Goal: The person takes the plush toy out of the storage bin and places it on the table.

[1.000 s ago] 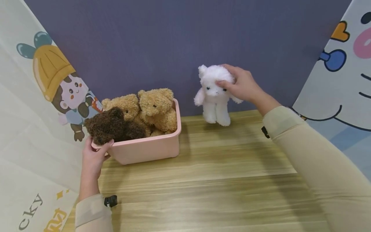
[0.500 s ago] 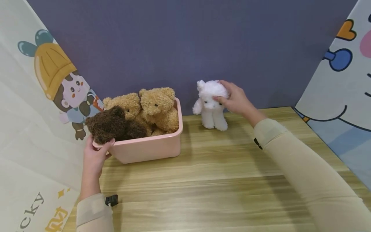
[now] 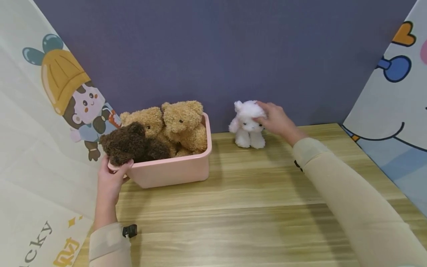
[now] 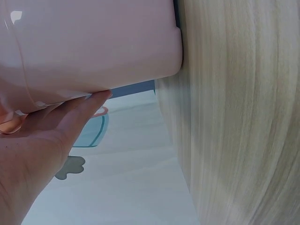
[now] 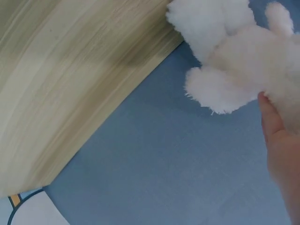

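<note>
White plush (image 3: 248,124) (clamped by right grip (image 3: 276,118)) is near bears (image 3: 182,118); left grip (image 3: 111,182) clamps bin (image 3: 170,173).

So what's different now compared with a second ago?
The right hand has lowered the white plush toy toward the wooden tabletop, still gripping its head. The left hand stays on the pink bin's rim, and the bears inside look unmoved.

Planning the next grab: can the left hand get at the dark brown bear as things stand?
Probably yes. The left hand grips the pink bin right beside the dark brown bear, whose head sticks up with nothing over it; the left hand would likely have to loosen its hold first.
</note>
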`<state>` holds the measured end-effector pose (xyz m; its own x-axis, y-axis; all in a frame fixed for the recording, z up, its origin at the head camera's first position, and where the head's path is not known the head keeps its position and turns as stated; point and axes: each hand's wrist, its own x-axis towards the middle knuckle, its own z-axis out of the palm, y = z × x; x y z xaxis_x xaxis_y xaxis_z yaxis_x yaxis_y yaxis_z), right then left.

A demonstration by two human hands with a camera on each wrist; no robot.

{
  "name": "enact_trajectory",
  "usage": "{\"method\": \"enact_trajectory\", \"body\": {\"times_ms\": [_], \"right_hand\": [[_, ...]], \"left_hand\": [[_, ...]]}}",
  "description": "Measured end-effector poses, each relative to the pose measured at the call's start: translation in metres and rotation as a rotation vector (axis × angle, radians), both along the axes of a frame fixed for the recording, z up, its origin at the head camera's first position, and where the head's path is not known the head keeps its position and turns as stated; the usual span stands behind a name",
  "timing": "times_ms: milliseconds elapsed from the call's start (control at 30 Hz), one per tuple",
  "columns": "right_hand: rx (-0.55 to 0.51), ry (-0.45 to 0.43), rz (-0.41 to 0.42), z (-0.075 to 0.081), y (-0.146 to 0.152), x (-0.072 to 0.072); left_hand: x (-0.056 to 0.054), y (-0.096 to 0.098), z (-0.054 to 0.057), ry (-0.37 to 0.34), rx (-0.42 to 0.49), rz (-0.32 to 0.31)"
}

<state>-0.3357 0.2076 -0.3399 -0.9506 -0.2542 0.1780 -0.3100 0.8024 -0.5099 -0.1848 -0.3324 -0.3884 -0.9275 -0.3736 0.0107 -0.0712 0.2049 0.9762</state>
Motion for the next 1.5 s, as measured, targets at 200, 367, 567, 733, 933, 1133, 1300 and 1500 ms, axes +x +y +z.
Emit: {"method": "enact_trajectory", "body": {"times_ms": [200, 367, 567, 733, 933, 1133, 1300, 1500], "right_hand": [[0.009, -0.079, 0.043, -0.007, 0.004, -0.006], [-0.023, -0.103, 0.065, -0.011, -0.001, -0.014], [0.079, -0.115, 0.072, 0.000, -0.007, -0.024], [0.243, -0.149, -0.003, 0.013, -0.006, -0.030], [0.308, -0.160, -0.068, 0.021, -0.005, -0.033], [0.325, -0.182, -0.065, 0.030, -0.004, -0.035], [0.330, -0.150, -0.057, 0.046, -0.009, -0.034], [0.300, -0.099, -0.040, 0.073, -0.026, -0.030]], "left_hand": [[-0.001, 0.000, -0.001, -0.001, 0.009, 0.007], [-0.001, 0.000, 0.000, -0.007, 0.006, 0.004], [-0.003, 0.002, 0.001, 0.001, 0.016, -0.009], [-0.003, 0.003, -0.001, -0.003, 0.022, -0.017], [-0.002, 0.002, -0.001, 0.008, 0.021, -0.007], [-0.002, 0.002, -0.001, 0.007, 0.022, 0.000], [-0.002, 0.002, -0.002, 0.010, 0.028, 0.002], [-0.002, 0.001, -0.002, 0.014, 0.030, 0.014]]}}
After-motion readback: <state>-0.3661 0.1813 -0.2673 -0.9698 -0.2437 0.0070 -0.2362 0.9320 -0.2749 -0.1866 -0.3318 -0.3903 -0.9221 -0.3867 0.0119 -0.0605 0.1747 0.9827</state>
